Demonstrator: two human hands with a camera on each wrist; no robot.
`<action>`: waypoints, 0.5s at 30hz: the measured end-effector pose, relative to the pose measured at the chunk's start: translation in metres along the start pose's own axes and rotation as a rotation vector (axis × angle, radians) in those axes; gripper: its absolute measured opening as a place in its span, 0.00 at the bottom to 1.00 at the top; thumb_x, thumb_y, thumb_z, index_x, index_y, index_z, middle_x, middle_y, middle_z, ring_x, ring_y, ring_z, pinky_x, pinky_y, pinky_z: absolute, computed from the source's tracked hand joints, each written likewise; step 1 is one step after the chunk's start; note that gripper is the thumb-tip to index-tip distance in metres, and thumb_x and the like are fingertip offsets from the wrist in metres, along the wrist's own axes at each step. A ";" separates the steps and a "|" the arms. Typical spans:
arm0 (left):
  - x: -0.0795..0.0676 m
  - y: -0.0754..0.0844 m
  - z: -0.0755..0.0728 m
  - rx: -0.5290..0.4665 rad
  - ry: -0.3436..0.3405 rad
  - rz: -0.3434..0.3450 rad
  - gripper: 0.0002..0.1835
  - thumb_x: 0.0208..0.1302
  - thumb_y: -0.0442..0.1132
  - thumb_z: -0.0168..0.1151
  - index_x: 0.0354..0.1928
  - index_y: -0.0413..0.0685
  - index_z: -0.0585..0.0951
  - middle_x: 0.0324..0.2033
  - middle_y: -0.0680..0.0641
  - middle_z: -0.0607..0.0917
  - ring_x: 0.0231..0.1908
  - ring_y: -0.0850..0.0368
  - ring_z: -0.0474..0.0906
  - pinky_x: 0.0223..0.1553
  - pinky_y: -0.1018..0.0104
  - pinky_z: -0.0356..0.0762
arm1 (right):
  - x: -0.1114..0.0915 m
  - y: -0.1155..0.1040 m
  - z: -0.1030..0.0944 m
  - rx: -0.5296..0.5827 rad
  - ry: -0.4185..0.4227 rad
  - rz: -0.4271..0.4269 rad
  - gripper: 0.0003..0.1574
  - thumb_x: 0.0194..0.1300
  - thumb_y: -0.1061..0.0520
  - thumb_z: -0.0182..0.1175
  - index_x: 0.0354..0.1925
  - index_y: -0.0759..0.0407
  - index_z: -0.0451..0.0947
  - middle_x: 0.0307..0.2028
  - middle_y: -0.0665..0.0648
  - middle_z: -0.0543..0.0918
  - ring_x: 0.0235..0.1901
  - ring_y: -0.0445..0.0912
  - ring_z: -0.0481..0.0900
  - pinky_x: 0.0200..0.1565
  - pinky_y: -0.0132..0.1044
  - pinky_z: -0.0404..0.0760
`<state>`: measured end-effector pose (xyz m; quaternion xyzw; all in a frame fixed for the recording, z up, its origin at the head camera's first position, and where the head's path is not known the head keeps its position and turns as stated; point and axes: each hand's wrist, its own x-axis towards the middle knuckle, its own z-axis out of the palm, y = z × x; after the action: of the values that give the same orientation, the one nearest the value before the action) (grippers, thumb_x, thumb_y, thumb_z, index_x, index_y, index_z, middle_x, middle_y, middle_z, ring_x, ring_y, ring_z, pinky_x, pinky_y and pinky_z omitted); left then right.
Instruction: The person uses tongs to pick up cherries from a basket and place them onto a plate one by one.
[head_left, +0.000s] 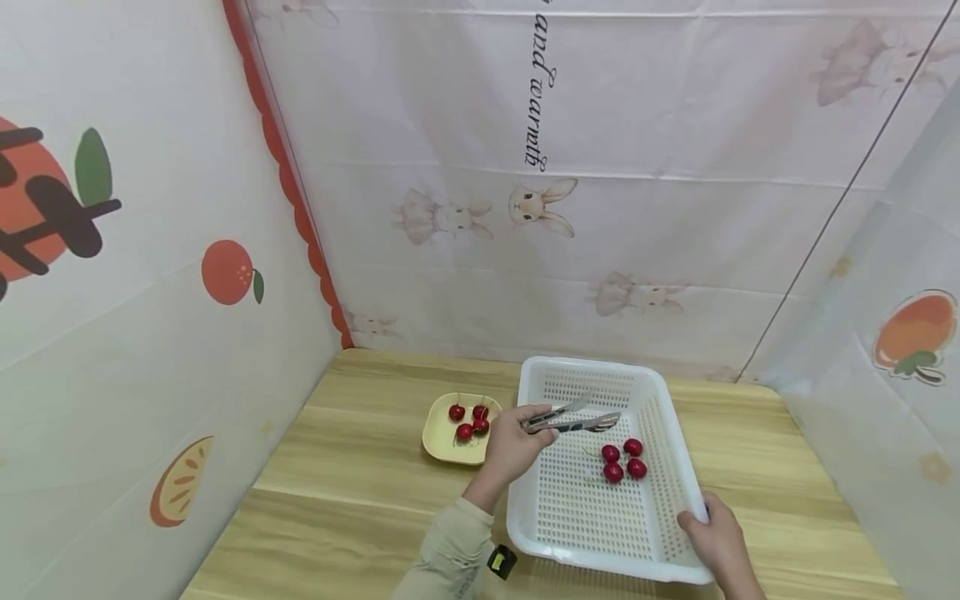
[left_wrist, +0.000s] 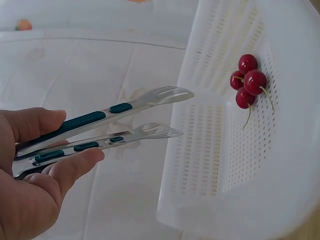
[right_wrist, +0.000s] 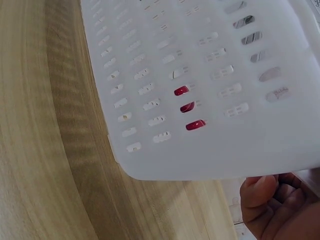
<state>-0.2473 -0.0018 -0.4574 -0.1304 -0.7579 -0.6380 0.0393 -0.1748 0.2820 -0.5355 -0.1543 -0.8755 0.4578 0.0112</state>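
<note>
My left hand [head_left: 512, 450] holds a pair of metal tongs [left_wrist: 82, 121] with dark teal grips, thumb on one arm and fingers on the other. The tong arms stand apart, and nothing is between their tips. They hang over the left part of a white perforated plastic basket [head_left: 600, 568]. Several red cherries [head_left: 613, 472] with stems lie together inside it, right of the middle. At the basket's right front corner my right hand [head_left: 716, 537] grips the rim, thumb on top. In the right wrist view, red cherry skin shows through the slots in the basket's side.
A small yellow dish [head_left: 437, 447] stands left of the basket, holding several cherries [head_left: 465, 432]; my left hand partly overlaps it. A small black item with a yellow patch [head_left: 502, 562] shows beside the left sleeve. Printed sheets [head_left: 450, 308] border the wooden table [head_left: 337, 467].
</note>
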 end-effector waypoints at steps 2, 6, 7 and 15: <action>0.002 0.001 0.003 -0.004 -0.026 -0.025 0.19 0.51 0.29 0.67 0.48 0.36 0.81 0.38 0.41 0.84 0.26 0.63 0.76 0.25 0.71 0.74 | 0.000 0.000 -0.001 0.000 -0.002 0.003 0.26 0.59 0.65 0.52 0.53 0.79 0.62 0.41 0.75 0.75 0.33 0.56 0.78 0.33 0.46 0.78; 0.007 0.004 0.007 0.013 -0.048 -0.060 0.18 0.50 0.29 0.68 0.47 0.37 0.82 0.36 0.45 0.85 0.23 0.64 0.75 0.22 0.71 0.72 | 0.001 -0.001 -0.001 -0.005 -0.005 0.007 0.26 0.59 0.64 0.52 0.53 0.79 0.62 0.40 0.74 0.75 0.33 0.55 0.78 0.33 0.46 0.79; 0.008 0.004 0.009 0.023 -0.053 -0.061 0.17 0.50 0.29 0.68 0.46 0.38 0.82 0.35 0.46 0.85 0.23 0.64 0.75 0.22 0.71 0.72 | 0.001 -0.001 -0.001 -0.005 -0.007 0.008 0.26 0.59 0.64 0.52 0.53 0.79 0.62 0.40 0.74 0.75 0.33 0.56 0.78 0.33 0.46 0.79; 0.017 0.006 0.020 0.046 -0.118 -0.097 0.17 0.49 0.27 0.67 0.44 0.35 0.82 0.27 0.50 0.84 0.23 0.62 0.76 0.23 0.70 0.73 | 0.000 -0.002 -0.001 -0.001 -0.010 0.002 0.27 0.59 0.64 0.52 0.54 0.80 0.61 0.40 0.76 0.74 0.33 0.56 0.78 0.32 0.46 0.79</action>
<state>-0.2602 0.0213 -0.4515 -0.1302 -0.7788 -0.6126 -0.0334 -0.1752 0.2817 -0.5331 -0.1527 -0.8757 0.4581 0.0063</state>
